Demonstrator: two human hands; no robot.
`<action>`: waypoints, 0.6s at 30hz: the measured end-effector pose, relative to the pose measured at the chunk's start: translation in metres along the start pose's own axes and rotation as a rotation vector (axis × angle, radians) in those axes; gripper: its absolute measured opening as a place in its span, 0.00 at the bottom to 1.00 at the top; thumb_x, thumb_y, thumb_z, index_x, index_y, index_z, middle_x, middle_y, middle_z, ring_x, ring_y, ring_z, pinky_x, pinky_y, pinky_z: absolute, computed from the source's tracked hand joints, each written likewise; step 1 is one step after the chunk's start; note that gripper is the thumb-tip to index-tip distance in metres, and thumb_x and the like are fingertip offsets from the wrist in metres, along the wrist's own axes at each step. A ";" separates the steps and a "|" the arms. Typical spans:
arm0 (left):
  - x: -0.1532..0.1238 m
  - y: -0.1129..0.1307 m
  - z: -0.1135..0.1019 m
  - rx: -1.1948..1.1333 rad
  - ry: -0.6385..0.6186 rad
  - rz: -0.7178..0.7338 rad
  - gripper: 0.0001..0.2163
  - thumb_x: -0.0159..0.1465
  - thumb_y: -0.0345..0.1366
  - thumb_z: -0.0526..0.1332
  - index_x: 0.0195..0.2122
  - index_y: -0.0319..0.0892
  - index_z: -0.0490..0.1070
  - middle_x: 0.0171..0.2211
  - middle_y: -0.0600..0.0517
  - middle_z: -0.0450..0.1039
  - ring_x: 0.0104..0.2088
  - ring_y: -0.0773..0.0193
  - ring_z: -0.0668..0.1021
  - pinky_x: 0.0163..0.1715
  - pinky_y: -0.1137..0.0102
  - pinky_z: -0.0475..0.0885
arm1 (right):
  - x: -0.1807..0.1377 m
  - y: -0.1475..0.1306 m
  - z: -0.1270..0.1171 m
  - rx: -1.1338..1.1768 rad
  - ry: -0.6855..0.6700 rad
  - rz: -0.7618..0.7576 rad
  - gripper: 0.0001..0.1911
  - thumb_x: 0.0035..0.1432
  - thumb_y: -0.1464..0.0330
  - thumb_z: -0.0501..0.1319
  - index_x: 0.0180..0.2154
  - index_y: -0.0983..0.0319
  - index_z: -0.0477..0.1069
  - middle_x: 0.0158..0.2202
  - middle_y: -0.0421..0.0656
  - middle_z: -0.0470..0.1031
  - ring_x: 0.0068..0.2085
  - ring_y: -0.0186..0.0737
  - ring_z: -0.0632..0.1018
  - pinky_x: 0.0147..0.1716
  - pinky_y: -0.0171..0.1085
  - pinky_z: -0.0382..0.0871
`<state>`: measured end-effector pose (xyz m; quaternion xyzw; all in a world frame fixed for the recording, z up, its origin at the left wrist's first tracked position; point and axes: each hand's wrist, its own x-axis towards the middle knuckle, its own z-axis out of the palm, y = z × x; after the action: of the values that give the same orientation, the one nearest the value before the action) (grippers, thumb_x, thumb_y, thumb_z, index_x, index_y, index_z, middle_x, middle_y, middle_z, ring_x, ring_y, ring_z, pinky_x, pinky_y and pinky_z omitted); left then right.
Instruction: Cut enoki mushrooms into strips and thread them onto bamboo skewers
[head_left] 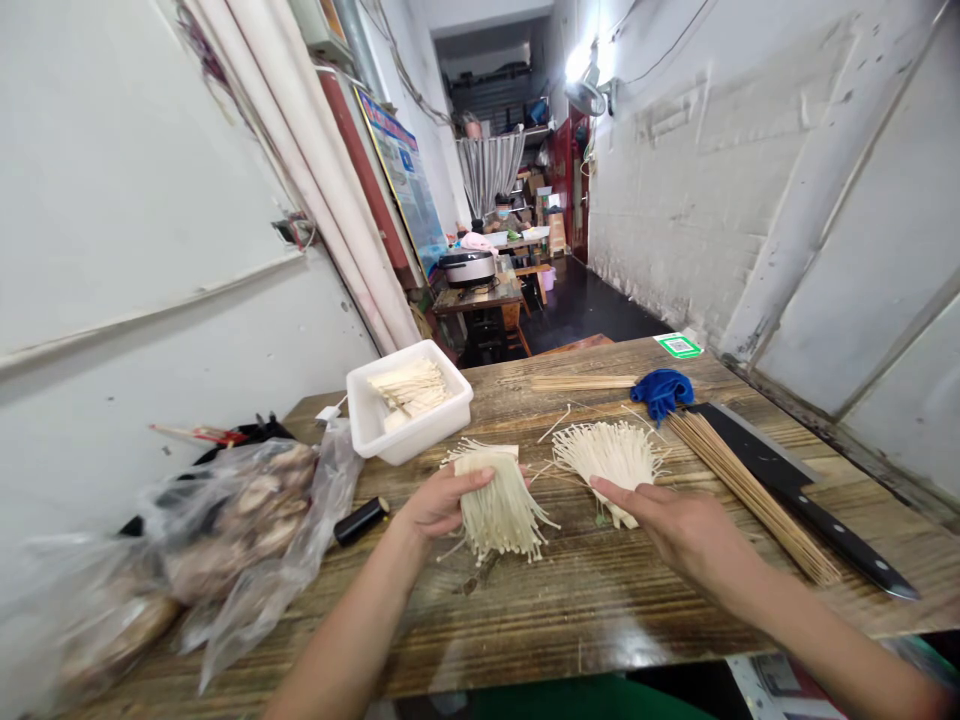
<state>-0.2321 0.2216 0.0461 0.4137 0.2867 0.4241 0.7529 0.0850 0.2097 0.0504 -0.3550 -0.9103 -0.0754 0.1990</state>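
Observation:
My left hand [442,500] grips a bunch of enoki mushrooms [501,515], the thumb across its top and the thin stems fanning down to the right. My right hand [686,530] has its index finger stretched out over the near end of a second enoki bunch [604,450], which lies on the wooden table [480,620]. The other fingers of that hand are partly hidden. A few loose enoki stems are scattered around this bunch. Between the two hands, a thin stick lies partly covered by the mushrooms.
A white plastic tub [409,445] holding more enoki stands at the back left. Clear bags of mushrooms [247,520] and a black cylinder [361,521] are at left. On the right lie bamboo skewers [750,495], a blue cloth [661,393] and a large knife [795,490].

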 end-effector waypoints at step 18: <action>0.000 0.000 0.006 0.022 0.012 -0.010 0.16 0.56 0.35 0.66 0.44 0.33 0.75 0.42 0.37 0.78 0.43 0.48 0.79 0.46 0.57 0.72 | -0.002 0.002 0.002 -0.015 0.012 0.007 0.36 0.52 0.80 0.49 0.60 0.50 0.61 0.27 0.39 0.74 0.21 0.31 0.70 0.22 0.29 0.63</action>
<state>-0.2276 0.2194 0.0491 0.4181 0.2980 0.4194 0.7487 0.0871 0.2107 0.0483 -0.3590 -0.9074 -0.0838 0.2020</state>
